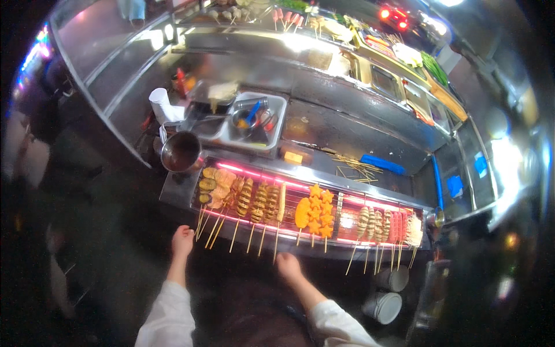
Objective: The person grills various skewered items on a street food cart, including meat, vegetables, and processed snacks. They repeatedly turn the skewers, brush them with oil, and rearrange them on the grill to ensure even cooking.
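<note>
left hand (pixel 182 240) fisted at skewer sticks (pixel 215 226), gripping nothing visible; right hand (pixel 288 267) grip unclear below grill (pixel 300 208).

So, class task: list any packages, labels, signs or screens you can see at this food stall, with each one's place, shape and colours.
Lit red sign: far top behind the counter, small glowing rectangle, too blurred to detail.
Blue labels: on the steel panel at right, small squares.
Stacked white tubs: on the floor at lower right, round.
No screens visible.
</note>
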A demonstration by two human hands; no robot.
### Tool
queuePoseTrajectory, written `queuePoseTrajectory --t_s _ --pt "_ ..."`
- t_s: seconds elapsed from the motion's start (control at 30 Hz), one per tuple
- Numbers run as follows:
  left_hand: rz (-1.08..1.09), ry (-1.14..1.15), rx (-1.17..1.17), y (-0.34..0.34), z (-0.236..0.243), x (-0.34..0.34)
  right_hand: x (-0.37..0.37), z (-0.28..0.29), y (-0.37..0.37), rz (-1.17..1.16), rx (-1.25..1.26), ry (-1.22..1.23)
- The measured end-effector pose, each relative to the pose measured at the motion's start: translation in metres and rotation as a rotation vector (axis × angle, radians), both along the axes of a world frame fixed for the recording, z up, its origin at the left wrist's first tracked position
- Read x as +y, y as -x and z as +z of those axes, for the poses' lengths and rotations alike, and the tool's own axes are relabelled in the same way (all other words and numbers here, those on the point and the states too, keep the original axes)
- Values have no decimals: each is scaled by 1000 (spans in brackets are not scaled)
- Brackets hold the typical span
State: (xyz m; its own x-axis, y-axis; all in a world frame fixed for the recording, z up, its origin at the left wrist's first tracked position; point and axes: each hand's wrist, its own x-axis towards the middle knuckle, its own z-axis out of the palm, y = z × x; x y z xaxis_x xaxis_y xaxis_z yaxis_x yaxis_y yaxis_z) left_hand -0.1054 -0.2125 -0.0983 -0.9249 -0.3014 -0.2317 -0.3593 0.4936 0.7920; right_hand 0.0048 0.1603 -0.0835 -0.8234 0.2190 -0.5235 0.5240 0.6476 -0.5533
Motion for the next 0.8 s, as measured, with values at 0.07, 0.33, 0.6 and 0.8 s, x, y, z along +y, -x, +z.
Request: queuePoseTrajectory --t_s 0.07,0.33,0.6,0.8 --pt "-63 -357 -272 17 -16 -5 -18 -14 24 -526 14 691" --pt "-114 -1054 -593 32 24 4 -42 40 35 -923 38 840" --pt "-195 -818 -303 26 43 28 -21 49 37 -825 -21 610" --pt "-86 246 480 19 46 25 -36 73 15 -132 298 -285"
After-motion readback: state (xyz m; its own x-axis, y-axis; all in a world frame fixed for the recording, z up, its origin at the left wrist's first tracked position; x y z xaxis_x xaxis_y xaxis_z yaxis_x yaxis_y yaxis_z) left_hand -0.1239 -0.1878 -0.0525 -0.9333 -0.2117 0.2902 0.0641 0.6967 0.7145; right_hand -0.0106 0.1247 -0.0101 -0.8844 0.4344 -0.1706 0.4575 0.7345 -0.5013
